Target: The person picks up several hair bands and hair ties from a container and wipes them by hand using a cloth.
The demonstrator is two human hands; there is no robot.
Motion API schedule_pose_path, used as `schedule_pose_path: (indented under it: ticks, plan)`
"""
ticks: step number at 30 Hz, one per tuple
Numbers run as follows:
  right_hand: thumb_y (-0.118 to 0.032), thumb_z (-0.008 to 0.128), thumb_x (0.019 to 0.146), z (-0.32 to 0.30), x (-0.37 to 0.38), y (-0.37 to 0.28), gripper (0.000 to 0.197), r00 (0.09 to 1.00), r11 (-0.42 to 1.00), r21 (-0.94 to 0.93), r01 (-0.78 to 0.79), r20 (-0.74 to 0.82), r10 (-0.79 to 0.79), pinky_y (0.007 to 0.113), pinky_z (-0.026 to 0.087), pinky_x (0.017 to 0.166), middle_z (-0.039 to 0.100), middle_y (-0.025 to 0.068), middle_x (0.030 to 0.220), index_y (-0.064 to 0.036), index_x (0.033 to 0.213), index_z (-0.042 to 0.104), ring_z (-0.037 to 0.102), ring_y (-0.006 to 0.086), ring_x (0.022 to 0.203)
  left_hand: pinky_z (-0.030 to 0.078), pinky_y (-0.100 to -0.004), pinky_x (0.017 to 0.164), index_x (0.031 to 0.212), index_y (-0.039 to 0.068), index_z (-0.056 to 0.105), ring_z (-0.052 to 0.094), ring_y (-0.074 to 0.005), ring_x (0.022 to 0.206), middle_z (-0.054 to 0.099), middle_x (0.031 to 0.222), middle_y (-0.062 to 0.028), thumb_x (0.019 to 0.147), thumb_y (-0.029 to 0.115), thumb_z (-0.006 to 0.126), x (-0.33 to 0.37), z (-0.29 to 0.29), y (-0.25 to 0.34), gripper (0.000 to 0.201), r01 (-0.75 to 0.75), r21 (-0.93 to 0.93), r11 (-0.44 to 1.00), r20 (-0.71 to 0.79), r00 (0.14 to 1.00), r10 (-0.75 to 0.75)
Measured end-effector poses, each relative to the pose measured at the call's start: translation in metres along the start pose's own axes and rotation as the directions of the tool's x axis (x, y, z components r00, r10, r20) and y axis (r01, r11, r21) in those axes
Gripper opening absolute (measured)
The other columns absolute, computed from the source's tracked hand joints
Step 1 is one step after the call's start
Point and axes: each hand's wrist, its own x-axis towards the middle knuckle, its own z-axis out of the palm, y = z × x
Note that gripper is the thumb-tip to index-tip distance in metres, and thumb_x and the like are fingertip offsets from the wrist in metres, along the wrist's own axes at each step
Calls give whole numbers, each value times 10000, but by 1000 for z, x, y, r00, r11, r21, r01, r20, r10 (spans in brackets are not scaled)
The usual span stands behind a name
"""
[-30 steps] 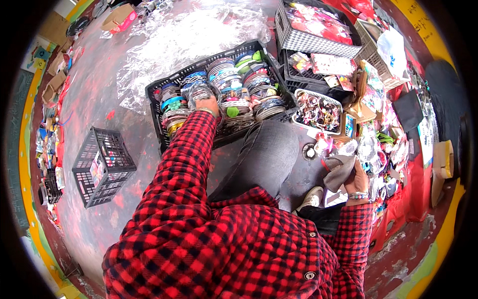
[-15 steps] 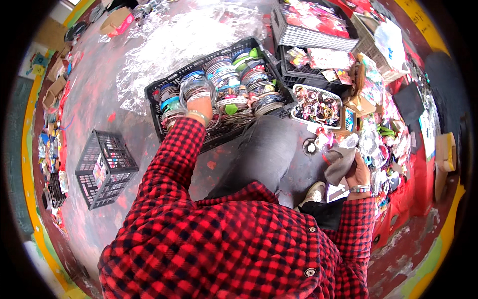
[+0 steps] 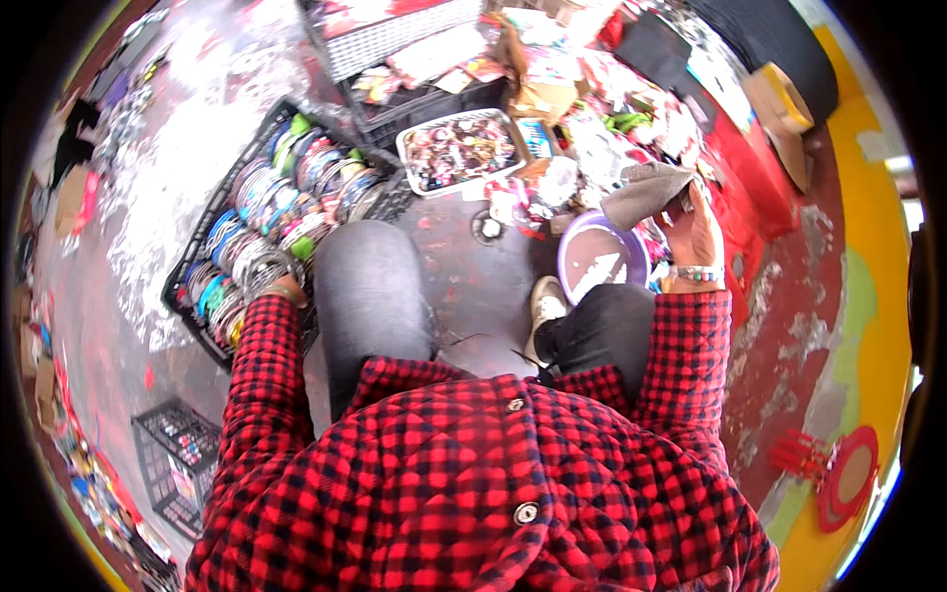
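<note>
A black crate [image 3: 187, 271], filled with rows of stacked hoop-shaped headbands [image 3: 264, 197], sits on the floor to the left of my knee. Down in its near right part, my left hand [image 3: 286, 287] is against a bundle of silvery-grey hoops [image 3: 262, 260]; its fingers are hidden among them. Off to the right, my right hand [image 3: 698, 235] is raised with a grey cloth [image 3: 646, 194] held between thumb and fingers. Just below the cloth stands a purple-rimmed basin [image 3: 566, 259] with white scraps inside.
Beyond my knees, a white basket [image 3: 404, 158] holds many small hair accessories. Stacked crates [image 3: 380, 128] stand behind it, beside a heap of packaged goods [image 3: 592, 148]. A dark folding crate [image 3: 173, 454] is at the lower left, and a red round object [image 3: 850, 479] at the lower right.
My view has swung to the right, bringing the basin into sight. My left hand sits lower among the hoops, and my right hand has lifted the cloth away from my leg.
</note>
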Motion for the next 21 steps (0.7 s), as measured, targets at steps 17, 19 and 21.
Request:
schedule_pose_path:
  ticks: [17, 19, 21]
  plan:
    - [-192, 553, 836, -216, -1, 60, 288, 976, 998, 18, -56, -208, 58, 403, 426, 844, 551, 81, 1064, -75, 1093, 500, 522, 246, 988, 437, -367, 830, 975, -65, 555, 567, -305, 935, 587, 978, -222, 583, 207, 703, 23, 8, -46, 500, 96, -223, 970, -138, 982, -129]
    - [-178, 552, 832, -235, 9, 89, 250, 959, 989, 35, -141, -244, 146, 372, 454, 732, 582, 82, 978, -56, 1050, 526, 558, 232, 888, 442, -366, 820, 959, -68, 561, 574, -304, 919, 596, 960, -220, 570, 206, 712, 21, 7, -68, 499, 52, -435, 899, -280, 941, -190]
    - [-183, 555, 825, -268, 17, 117, 216, 927, 981, 49, -190, -319, 196, 336, 478, 605, 608, 80, 873, -43, 988, 556, 595, 214, 764, 423, -351, 848, 1006, -46, 561, 558, -313, 932, 597, 968, -211, 549, 238, 729, 17, -1, -91, 564, -149, -773, 617, -335, 922, -197]
